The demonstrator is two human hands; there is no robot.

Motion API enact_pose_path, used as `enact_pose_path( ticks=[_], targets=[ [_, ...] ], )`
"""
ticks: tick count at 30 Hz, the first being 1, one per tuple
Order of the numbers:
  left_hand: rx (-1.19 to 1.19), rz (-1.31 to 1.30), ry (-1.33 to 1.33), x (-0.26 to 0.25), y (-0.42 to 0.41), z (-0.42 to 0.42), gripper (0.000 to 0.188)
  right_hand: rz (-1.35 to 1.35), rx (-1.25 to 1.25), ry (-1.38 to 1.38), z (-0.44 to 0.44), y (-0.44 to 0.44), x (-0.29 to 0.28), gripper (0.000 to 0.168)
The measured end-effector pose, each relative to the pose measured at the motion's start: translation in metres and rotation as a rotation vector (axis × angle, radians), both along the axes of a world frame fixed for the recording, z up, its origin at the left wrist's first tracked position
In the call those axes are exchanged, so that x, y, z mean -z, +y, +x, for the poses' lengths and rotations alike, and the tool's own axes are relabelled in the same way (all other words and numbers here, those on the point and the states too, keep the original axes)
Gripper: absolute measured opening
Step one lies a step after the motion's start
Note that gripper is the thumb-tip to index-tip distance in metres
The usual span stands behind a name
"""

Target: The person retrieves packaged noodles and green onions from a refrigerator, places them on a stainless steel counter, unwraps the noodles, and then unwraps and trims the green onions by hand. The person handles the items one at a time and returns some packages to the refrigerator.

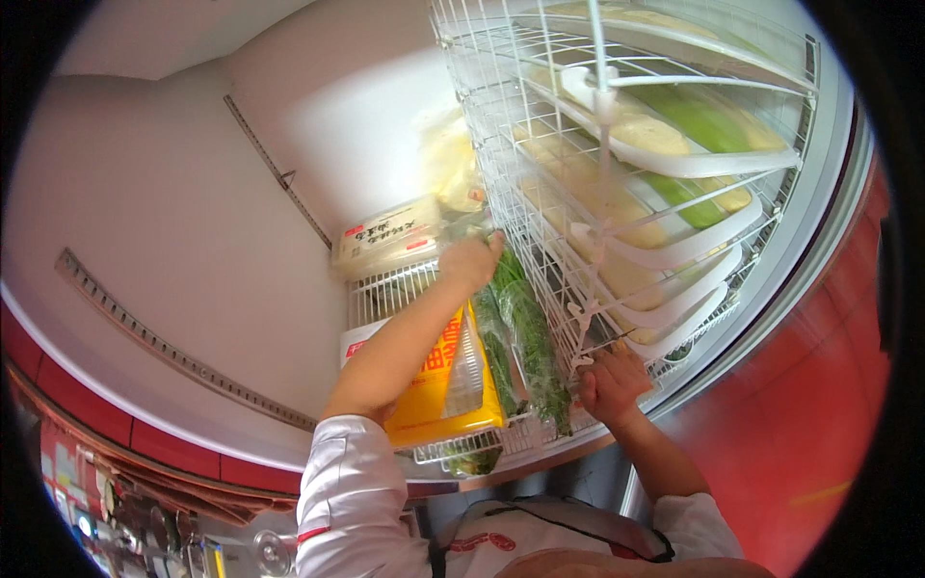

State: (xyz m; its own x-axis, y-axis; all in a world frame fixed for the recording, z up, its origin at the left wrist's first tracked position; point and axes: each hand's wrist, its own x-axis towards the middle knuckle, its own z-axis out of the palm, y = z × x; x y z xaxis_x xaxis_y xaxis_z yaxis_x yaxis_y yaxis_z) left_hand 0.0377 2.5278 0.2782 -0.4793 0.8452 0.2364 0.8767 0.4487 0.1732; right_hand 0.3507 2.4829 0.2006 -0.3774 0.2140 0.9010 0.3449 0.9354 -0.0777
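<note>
Inside a white refrigerated cabinet, my left hand (471, 260) reaches to the top end of long bundles of green vegetables (531, 339) in clear plastic; whether it grips the wrap cannot be told. The bundles lie on a wire shelf, beside a yellow plastic package (426, 412) with printed writing. My right hand (614, 383) is at the lower front corner of a white wire rack (592, 289), fingers curled, its hold partly hidden. In that rack, white trays (694, 162) hold pale, dough-like pieces and green ones.
A white printed package (390, 235) and a yellowish plastic bag (455, 166) sit deeper in the cabinet. Slotted metal shelf rails (181, 368) run along the inner wall. Leafy greens (473, 460) show below the shelf's front edge. Red floor (795, 404) lies at the right.
</note>
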Motion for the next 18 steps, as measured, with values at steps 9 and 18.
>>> enact_pose_path(
  ticks=[9, 18],
  targets=[
    [0.158, -0.218, 0.065, 0.012, 0.084, -0.101, 0.04, -0.026, -0.071, 0.028, -0.005, 0.0, -0.008, 0.015],
    [-0.007, -0.215, 0.009, -0.018, 0.098, -0.063, 0.037, -0.009, -0.01, 0.044, 0.0, 0.001, -0.005, 0.012]
  ],
)
